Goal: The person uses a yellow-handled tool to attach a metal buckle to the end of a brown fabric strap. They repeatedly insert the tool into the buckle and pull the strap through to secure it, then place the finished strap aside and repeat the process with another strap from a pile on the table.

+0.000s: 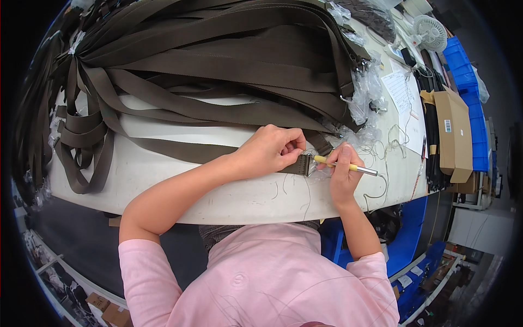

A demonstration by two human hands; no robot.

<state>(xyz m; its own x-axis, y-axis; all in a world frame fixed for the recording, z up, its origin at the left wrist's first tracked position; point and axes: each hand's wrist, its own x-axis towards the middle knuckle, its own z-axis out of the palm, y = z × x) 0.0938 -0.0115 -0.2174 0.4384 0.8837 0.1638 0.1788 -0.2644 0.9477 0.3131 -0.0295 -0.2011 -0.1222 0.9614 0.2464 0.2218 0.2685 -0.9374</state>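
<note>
A dark brown webbing strap point(184, 152) runs along the white table to a stitched end with a metal buckle point(309, 164). My left hand point(271, 147) lies over this strap just left of the buckle. Its thumb and forefinger are drawn together; whether something thin is between them is hidden. In my right hand point(344, 171) is a yellow and silver pen-shaped tool point(363, 169) with a thin cord at its rear. The tool's tip points left and reaches the buckle. Clear plastic film point(322, 169) sits around the buckle, under the tool.
A large bundle of similar straps point(212, 61) covers the far side, tied at the left with a white tie point(76, 43). Plastic-wrapped fittings point(365, 94), loose threads point(396, 143) and a written sheet point(398, 92) lie right. Beyond are a cardboard box point(451, 131), blue bins point(478, 118) and a fan point(430, 33).
</note>
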